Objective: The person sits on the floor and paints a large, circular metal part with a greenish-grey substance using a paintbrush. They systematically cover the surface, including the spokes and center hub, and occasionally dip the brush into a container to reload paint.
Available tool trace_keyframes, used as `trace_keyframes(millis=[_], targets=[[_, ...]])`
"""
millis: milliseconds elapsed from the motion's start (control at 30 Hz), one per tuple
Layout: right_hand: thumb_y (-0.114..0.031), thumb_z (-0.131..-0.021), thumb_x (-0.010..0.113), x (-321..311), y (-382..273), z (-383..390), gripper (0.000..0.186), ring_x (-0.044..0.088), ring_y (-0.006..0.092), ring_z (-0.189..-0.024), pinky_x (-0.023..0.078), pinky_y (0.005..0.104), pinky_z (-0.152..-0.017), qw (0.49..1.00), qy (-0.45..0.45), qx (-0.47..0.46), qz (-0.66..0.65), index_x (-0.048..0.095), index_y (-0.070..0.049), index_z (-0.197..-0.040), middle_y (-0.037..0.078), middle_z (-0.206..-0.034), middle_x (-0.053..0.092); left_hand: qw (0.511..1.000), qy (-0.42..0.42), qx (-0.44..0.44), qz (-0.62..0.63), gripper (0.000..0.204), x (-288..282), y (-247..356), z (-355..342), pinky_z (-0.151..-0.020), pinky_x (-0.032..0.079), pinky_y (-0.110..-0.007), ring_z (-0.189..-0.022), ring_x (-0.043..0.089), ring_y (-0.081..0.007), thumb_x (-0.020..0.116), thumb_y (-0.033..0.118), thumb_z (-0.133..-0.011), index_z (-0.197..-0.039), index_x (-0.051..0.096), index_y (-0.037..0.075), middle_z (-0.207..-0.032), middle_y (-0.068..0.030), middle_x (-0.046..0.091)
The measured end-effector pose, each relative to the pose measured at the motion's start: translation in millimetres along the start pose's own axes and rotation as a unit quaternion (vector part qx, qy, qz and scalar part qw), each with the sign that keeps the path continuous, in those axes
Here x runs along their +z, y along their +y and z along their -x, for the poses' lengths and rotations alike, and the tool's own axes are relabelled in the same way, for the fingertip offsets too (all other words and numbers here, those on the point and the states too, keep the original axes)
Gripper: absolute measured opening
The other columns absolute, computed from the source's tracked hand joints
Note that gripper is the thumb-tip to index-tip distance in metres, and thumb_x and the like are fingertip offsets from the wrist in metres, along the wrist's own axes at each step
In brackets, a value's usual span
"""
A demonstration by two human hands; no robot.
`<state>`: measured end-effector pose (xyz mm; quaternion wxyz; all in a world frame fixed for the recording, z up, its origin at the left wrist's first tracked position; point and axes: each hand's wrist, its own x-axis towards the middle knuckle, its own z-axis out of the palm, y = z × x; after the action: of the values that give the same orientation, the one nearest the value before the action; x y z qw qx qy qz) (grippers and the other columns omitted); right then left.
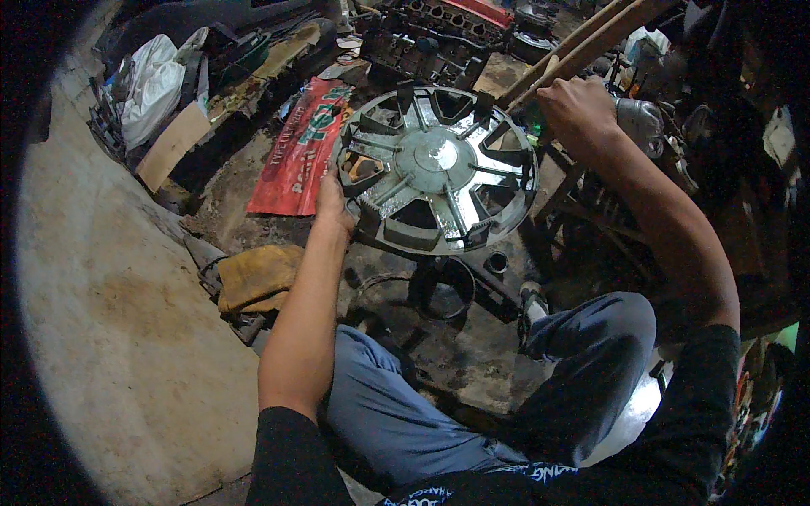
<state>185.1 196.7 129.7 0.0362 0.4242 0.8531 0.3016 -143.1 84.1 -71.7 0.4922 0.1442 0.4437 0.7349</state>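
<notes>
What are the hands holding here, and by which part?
The left hand grips the grey wheel cover by its left rim. The right hand rests at its upper right rim; its fingers are hidden, so that grip cannot be told.

The single head view looks steeply down from the seated person's head, at close range. Fisheye bending darkens the rim. Both forearms enter from the lower edge; the wheel cover [436, 168] sits above centre.

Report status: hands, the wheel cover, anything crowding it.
Left hand grips the wheel cover at its left rim. Right hand closed at the far right rim; what it holds is unclear. Wooden sticks and engine parts crowd the far side.
</notes>
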Motion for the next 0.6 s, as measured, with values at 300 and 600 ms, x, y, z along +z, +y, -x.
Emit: trace_keyframes(millis=[300, 600], targets=[[-0.034, -0.083, 0.076, 10, 6, 3, 0.031, 0.073, 0.0333, -0.091, 0.057, 0.0457, -0.075, 0.995, -0.060, 0.035, -0.069, 0.071, -0.013, -0.104, 0.013, -0.097, 0.074, 0.999, 0.012, -0.022, 0.020, 0.050, 11, 3, 12, -0.088, 0.057, -0.048, -0.097, 0.071, -0.0292, 0.036, 0.047, -0.108, -0.127, 0.061, 0.009, -0.112, -0.0116, 0.071], [-0.036, -0.082, 0.081, 62, -16, 59, 0.058, 0.069, 0.0415, -0.101, 0.055, 0.0472, -0.086, 0.886, 0.078, 0.145, -0.433, 0.061, -0.013, -0.132, 0.019, -0.113, 0.072, 0.995, 0.027, 0.005, 0.092, 0.050, -4, -2, 1, -0.096, 0.053, -0.048, -0.112, 0.065, -0.0290, 0.036, 0.047, -0.108, -0.134, 0.058, 0.010, -0.127, -0.0114, 0.065]])
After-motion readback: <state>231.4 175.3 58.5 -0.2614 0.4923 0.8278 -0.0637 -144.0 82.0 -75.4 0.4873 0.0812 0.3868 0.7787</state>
